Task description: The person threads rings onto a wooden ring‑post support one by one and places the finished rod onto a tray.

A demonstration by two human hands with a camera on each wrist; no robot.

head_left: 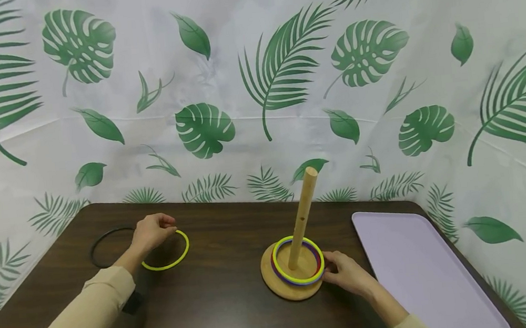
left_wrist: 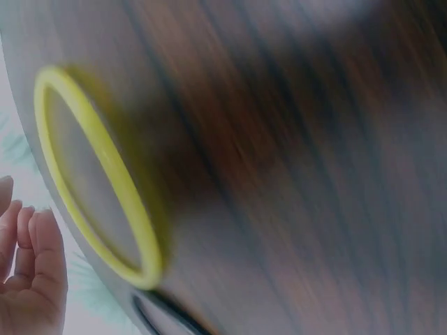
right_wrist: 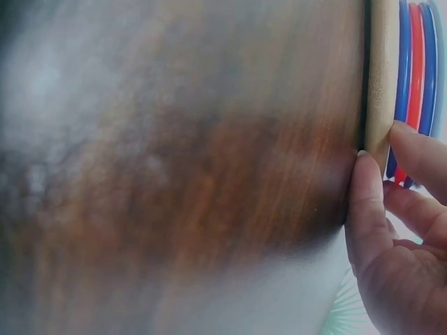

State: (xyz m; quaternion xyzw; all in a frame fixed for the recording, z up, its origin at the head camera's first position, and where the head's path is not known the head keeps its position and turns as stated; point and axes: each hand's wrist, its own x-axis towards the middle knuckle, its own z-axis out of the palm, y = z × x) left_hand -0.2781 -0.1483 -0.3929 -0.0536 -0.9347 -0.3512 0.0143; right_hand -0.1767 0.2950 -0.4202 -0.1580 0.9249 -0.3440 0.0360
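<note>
A yellow ring [head_left: 162,268] lies on the dark table at the left. My left hand [head_left: 151,233] hovers by its far edge, its fingers loosely bent and apart from the ring in the left wrist view. Beside that ring is a black ring [head_left: 92,252], partly hidden by the left arm. A wooden ring-toss stand [head_left: 270,277] with an upright peg [head_left: 303,210] carries several stacked rings, blue and red under a yellow one [head_left: 321,264]. My right hand [head_left: 350,274] pinches the right edge of the stand's base, thumb and fingertips close to the stacked rings.
A pale purple tray [head_left: 410,260] lies along the table's right side, just beyond my right hand. Behind the brown table [head_left: 219,305] hangs a white cloth [head_left: 254,170] printed with green leaves.
</note>
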